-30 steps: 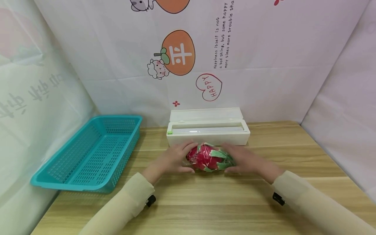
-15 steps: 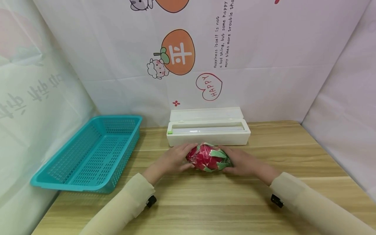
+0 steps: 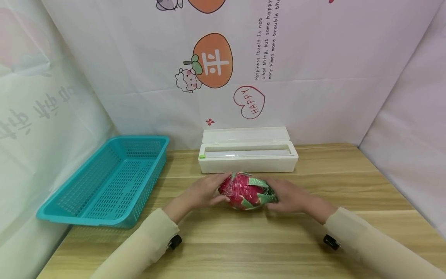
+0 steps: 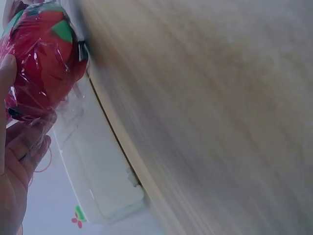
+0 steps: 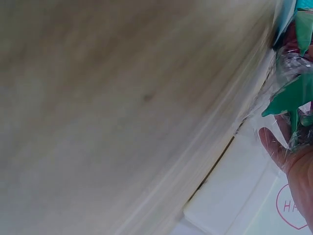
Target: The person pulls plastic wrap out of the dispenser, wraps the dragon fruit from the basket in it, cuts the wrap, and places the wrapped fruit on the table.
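Observation:
A red dragon fruit with green scales lies on its side between both hands, wrapped in clear cling film. My left hand holds its left end, thumb on the near side and fingers on the far side. Around the green-tipped right end, my right hand has its thumb and fingers; it is slightly blurred. Loose film hangs off the fruit in the left wrist view. In the right wrist view, film and green scales partly cover the right fingers.
Just behind the fruit stands a white cling film dispenser, lid raised, with a green slider. A teal basket sits at the left. Printed white cloth walls off the back and sides of the wooden table.
My right hand has closed in on the fruit's right end. The fruit has turned slightly and come a little nearer, and the left hand has shifted slightly with it.

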Action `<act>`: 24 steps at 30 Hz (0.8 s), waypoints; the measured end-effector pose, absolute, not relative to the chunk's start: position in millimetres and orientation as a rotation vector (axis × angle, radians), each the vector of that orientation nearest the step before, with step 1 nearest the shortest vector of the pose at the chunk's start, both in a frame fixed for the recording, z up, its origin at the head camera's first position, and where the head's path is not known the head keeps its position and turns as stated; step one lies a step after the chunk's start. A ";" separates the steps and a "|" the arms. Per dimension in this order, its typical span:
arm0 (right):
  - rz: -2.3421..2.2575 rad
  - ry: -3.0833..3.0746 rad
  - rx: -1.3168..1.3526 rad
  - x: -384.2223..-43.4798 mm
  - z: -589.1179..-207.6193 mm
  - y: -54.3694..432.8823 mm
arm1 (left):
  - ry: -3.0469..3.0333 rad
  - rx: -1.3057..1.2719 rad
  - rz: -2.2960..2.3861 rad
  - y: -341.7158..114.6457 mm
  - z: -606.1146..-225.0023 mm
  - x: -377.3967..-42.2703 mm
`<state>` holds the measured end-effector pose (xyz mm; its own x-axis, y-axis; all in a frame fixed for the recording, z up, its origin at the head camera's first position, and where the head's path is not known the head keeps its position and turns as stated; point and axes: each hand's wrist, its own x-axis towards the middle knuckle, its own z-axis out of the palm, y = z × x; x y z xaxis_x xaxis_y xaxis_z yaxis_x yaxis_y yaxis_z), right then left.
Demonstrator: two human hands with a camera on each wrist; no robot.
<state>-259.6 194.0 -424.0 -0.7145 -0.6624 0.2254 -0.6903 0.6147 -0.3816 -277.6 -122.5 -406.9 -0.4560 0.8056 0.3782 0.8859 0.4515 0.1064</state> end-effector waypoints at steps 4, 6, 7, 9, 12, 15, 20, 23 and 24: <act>0.686 -2.815 1.136 -251.6 -420.7 194.0 | -2.484 -1.488 -0.476 -124.2 -403.3 -273.7; 0.693 -2.816 1.145 -248.8 -419.9 193.7 | -2.504 -1.502 -0.511 -125.0 -402.1 -272.2; 0.703 -2.811 1.157 -247.8 -419.8 193.6 | -2.514 -1.505 -0.530 -125.6 -401.7 -271.6; 0.728 -2.806 1.171 -246.6 -419.7 193.2 | -2.533 -1.502 -0.554 -126.7 -401.4 -270.5; 0.776 -2.811 1.177 -245.7 -419.9 193.9 | -2.569 -1.493 -0.594 -127.3 -400.2 -268.5; 0.815 -2.819 1.174 -246.4 -420.9 194.7 | -2.616 -1.480 -0.634 -128.1 -398.9 -267.7; 0.843 -2.806 1.187 -248.8 -423.7 195.7 | -2.673 -1.453 -0.691 -129.9 -397.5 -266.7; 0.846 -2.808 1.184 -249.4 -424.2 195.5 | -2.685 -1.431 -0.731 -132.9 -397.1 -265.9; 0.849 -2.813 1.178 -249.3 -423.8 195.3 | -2.682 -1.422 -0.745 -134.1 -396.7 -265.6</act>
<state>-249.3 195.3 -423.8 -0.7229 -0.6677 0.1778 -0.6545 0.5793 -0.4859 -265.6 -134.1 -396.7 -0.5861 0.7767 0.2305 0.7843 0.4726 0.4019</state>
